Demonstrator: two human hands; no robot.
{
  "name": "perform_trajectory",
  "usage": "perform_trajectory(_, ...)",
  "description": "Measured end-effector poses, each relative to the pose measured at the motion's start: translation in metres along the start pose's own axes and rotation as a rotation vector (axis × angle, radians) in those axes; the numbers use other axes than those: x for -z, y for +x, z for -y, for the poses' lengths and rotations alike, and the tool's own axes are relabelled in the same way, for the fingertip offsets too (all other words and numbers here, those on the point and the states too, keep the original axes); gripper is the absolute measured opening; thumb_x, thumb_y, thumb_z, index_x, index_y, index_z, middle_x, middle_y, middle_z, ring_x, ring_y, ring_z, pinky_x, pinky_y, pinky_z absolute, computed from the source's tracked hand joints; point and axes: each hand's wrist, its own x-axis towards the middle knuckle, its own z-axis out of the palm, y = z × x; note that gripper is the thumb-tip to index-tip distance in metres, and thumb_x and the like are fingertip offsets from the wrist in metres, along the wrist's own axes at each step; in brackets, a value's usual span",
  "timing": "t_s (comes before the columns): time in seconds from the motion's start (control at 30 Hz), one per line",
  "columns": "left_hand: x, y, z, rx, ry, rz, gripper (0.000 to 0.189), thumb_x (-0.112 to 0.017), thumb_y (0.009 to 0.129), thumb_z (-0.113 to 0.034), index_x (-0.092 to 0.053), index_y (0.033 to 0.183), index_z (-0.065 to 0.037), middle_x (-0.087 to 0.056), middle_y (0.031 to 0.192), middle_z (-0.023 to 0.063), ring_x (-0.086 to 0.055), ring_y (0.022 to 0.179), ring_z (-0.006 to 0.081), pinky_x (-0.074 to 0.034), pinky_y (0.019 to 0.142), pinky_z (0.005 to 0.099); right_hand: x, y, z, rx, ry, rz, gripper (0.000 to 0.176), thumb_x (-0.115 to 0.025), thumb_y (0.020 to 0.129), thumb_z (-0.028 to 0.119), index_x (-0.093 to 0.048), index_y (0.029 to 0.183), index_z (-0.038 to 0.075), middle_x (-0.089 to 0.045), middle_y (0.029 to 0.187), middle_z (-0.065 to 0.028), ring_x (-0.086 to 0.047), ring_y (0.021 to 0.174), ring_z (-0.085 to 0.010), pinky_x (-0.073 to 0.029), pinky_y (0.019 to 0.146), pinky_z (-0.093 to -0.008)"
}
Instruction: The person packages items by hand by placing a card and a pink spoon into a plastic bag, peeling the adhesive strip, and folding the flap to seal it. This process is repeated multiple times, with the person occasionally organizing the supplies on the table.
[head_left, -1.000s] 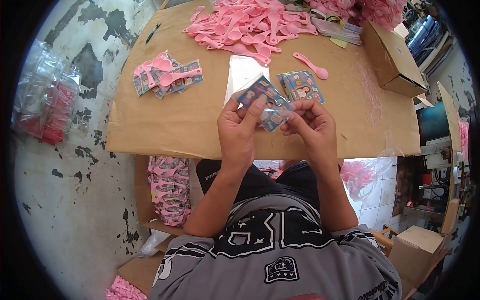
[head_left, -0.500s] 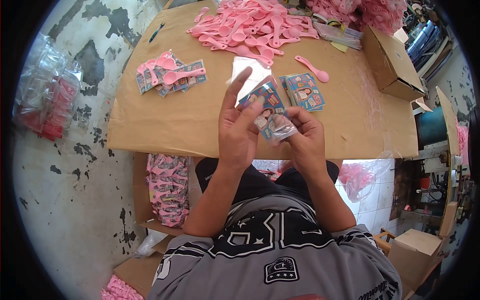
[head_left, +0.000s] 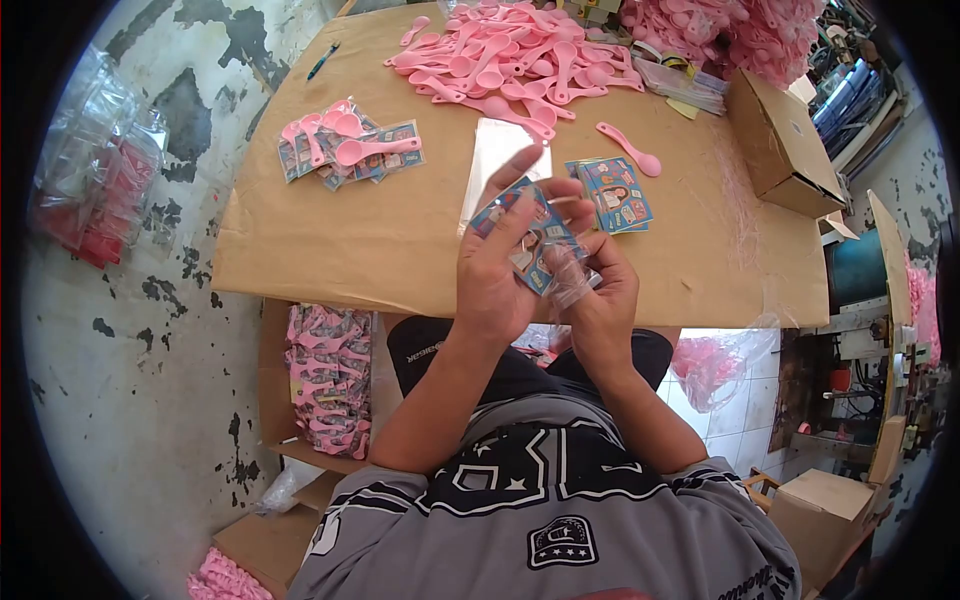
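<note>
Blue card (head_left: 528,262) in a clear bag (head_left: 572,284), held up over the near edge of the desk (head_left: 330,245), center, tilted. Left hand (head_left: 495,285): grip closed on the card's left part, thumb on top, index finger sticking up, other fingers behind. Right hand (head_left: 608,300): grip pinching the clear bag at the card's lower right end.

Just past the hands: pale flat stack (head_left: 488,165) on the desk, partly hidden by the left hand. Right of it, card pile (head_left: 615,195), blue, printed, slightly fanned. Loose pink spoon (head_left: 630,150) just beyond the card pile, lying at a slant.

Left side of desk: bagged cards (head_left: 375,160), overlapping, pink spoons on top. Pen (head_left: 323,61) farther back, near the far left edge.

Far middle: big spoon heap (head_left: 510,62), pink. Far right: cardboard box (head_left: 785,145), well apart from the hands. Below the desk, left: packed bundles (head_left: 330,380) of pink spoons in an open carton (head_left: 275,385).
</note>
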Motion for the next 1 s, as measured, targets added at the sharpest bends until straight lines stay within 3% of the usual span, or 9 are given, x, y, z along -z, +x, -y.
perform_trajectory(0.13, 0.0, -0.003, 0.003, 0.028, 0.052, -0.037, 0.043, -0.053, 0.11, -0.017, -0.046, 0.149, 0.0, -0.068, 0.113, 0.012, -0.072, 0.104, 0.0227, -0.063, 0.086, 0.0366, -0.001, 0.008, -0.013, 0.123, -0.048, -0.02, 0.022, -0.077, 0.097, 0.012, -0.056, 0.094, 0.006, -0.058, 0.083, 0.0013, -0.053, 0.071, -0.0029, -0.045, 0.058, -0.0222)
perform_trajectory(0.27, 0.004, -0.002, 0.002, 0.01, 0.062, -0.093, 0.041, -0.054, 0.11, -0.02, -0.048, 0.146, -0.001, -0.066, 0.104, 0.0078, -0.069, 0.094, 0.0171, -0.061, 0.082, 0.0326, -0.01, 0.007, -0.001, 0.317, -0.248, -0.139, 0.024, -0.081, 0.089, 0.002, -0.06, 0.101, 0.005, -0.059, 0.096, -0.0032, -0.055, 0.072, -0.0088, -0.047, 0.063, -0.0258)
perform_trajectory(0.37, 0.006, 0.002, -0.005, -0.013, 0.043, -0.192, 0.037, -0.056, 0.11, -0.023, -0.051, 0.141, -0.002, -0.065, 0.1, 0.0051, -0.067, 0.087, 0.0137, -0.059, 0.082, 0.0321, 0.006, 0.014, 0.021, 0.755, -0.78, 0.079, 0.029, -0.081, 0.081, -0.003, -0.069, 0.106, 0.005, -0.059, 0.102, -0.0077, -0.059, 0.071, -0.0172, -0.049, 0.062, -0.0293)
perform_trajectory(0.4, 0.009, 0.005, -0.006, -0.032, 0.009, -0.232, 0.035, -0.057, 0.11, -0.024, -0.053, 0.138, -0.002, -0.066, 0.099, 0.0044, -0.066, 0.084, 0.0131, -0.059, 0.082, 0.0327, 0.012, 0.017, 0.026, 0.853, -0.78, 0.188, 0.03, -0.081, 0.079, -0.003, -0.076, 0.106, 0.008, -0.061, 0.096, -0.0093, -0.064, 0.074, -0.024, -0.051, 0.063, -0.033)
perform_trajectory(0.53, 0.04, 0.014, -0.024, -0.105, -0.09, -0.366, 0.033, -0.062, 0.108, -0.025, -0.059, 0.133, -0.003, -0.066, 0.094, 0.0028, -0.065, 0.083, 0.0122, -0.058, 0.087, 0.0333, 0.026, 0.041, 0.055, 0.947, -0.894, 0.213, 0.02, -0.079, 0.082, -0.002, -0.076, 0.1, 0.007, -0.067, 0.086, -0.0085, -0.065, 0.07, -0.023, -0.053, 0.059, -0.0332)
perform_trajectory(0.63, 0.05, 0.014, -0.039, -0.171, -0.086, -0.406, 0.032, -0.064, 0.107, -0.025, -0.063, 0.13, -0.005, -0.067, 0.095, 0.0027, -0.065, 0.084, 0.0125, -0.058, 0.09, 0.0336, 0.047, 0.096, 0.085, 0.767, -0.99, 0.114, 0.007, -0.073, 0.093, 0.009, -0.074, 0.098, 0.004, -0.072, 0.085, -0.0062, -0.062, 0.066, -0.0172, -0.051, 0.06, -0.0305)
perform_trajectory(0.67, 0.049, 0.013, -0.041, -0.184, -0.071, -0.404, 0.031, -0.065, 0.107, -0.026, -0.063, 0.13, -0.005, -0.067, 0.095, 0.0027, -0.065, 0.085, 0.0126, -0.058, 0.09, 0.034, 0.057, 0.12, 0.092, 0.645, -1.126, 0.189, 0.014, -0.071, 0.096, 0.016, -0.074, 0.106, 0.006, -0.073, 0.095, -0.0076, -0.066, 0.077, -0.0208, -0.055, 0.07, -0.0356)
perform_trajectory(0.87, 0.028, 0.007, -0.036, -0.191, -0.019, -0.37, 0.033, -0.066, 0.106, -0.028, -0.064, 0.13, -0.006, -0.067, 0.096, 0.0021, -0.065, 0.086, 0.0131, -0.057, 0.091, 0.0356, 0.092, 0.211, 0.034, 0.593, -1.664, 0.312, 0.034, -0.066, 0.092, 0.015, -0.067, 0.127, 0.012, -0.07, 0.116, -0.0127, -0.066, 0.112, -0.0309, -0.055, 0.091, -0.0472)
perform_trajectory(1.0, 0.039, 0.005, -0.043, -0.246, 0.018, -0.38, 0.034, -0.065, 0.106, -0.03, -0.062, 0.13, -0.006, -0.066, 0.095, 0.003, -0.064, 0.086, 0.0145, -0.057, 0.092, 0.0371, 0.099, 0.232, 0.037, 0.61, -1.704, 0.424, 0.035, -0.064, 0.094, 0.013, -0.066, 0.129, 0.013, -0.07, 0.121, -0.013, -0.066, 0.112, -0.0335, -0.053, 0.096, -0.0474)
